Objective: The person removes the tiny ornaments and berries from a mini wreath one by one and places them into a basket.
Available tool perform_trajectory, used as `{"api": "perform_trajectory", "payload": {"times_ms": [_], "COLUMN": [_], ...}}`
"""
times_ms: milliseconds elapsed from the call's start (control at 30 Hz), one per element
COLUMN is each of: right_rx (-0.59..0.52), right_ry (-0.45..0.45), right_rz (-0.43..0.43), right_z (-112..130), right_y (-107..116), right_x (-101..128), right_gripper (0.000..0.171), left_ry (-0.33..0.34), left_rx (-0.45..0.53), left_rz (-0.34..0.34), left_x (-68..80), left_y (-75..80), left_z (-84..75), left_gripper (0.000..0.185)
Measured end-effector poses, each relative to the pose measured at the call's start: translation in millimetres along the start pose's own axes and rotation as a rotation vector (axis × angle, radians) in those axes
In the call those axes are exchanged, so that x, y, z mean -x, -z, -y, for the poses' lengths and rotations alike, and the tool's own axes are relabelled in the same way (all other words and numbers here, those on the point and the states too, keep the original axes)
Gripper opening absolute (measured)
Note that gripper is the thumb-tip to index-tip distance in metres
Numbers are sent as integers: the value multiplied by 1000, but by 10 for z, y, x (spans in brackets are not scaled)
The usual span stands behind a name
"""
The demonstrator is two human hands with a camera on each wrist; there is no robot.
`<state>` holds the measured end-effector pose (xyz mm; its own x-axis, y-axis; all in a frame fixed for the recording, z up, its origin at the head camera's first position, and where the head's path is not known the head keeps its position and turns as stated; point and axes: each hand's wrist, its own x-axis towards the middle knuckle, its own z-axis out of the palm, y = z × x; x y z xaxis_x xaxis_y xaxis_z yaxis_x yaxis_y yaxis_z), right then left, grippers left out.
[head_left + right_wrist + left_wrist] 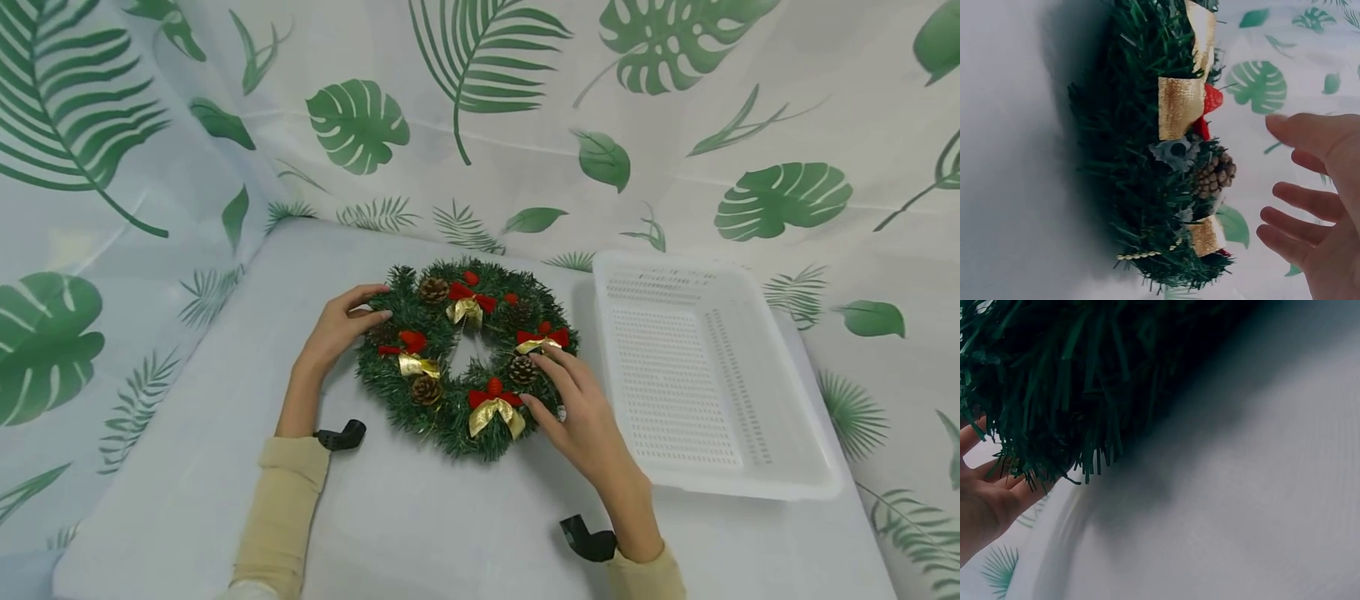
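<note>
Two hands are at a wreath [465, 358] that lies flat on the table [420, 517], a little left of the middle and well forward of the leaf-print backdrop [525, 125]. The left hand [337, 329] is at the wreath's left edge, thumb and fingers loosely bent toward the green needles; from the head view the fingertips seem to touch the outer fringe, but whether they really pinch it I cannot tell. The left wrist view shows only the palm beside the dark needles, with nothing closed round them. The right hand [581, 421] lies over the wreath's lower right side with its fingers stretched out and spread, the tips reaching in near a pinecone [522, 369] and a red and gold bow [495, 406]. In the right wrist view the fingers [1297, 206] stand apart from the greenery, straight and holding nothing. The wreath carries several more red and gold bows and pinecones around its ring. To its right, close by but not touching, sits a white perforated tray [750, 475], its long side running back toward the backdrop. Both forearms wear beige sleeves [281, 508], and a black clip-like mount [341, 435] shows at each wrist.
</note>
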<state>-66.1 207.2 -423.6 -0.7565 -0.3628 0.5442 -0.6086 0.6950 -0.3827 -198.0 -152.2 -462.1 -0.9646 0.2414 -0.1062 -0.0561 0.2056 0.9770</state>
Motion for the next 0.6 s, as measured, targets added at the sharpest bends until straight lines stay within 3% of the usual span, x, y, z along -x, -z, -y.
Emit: {"api": "perform_trajectory", "payload": {"times_ms": [200,600], "right_rx": [14,5], "right_ry": [-7,-98], "right_rz": [-22,2], "right_z": [-49,-89], "right_y": [-77,-214], "right_x": [-31,-50], "right_gripper": [58,52], "left_ry": [15,6], "left_rx": [-26,-30], "left_rz": [5,1], "left_x": [77,-20], "left_y": [-1,27], "left_z": [-123,85], "left_gripper": [52,55]}}
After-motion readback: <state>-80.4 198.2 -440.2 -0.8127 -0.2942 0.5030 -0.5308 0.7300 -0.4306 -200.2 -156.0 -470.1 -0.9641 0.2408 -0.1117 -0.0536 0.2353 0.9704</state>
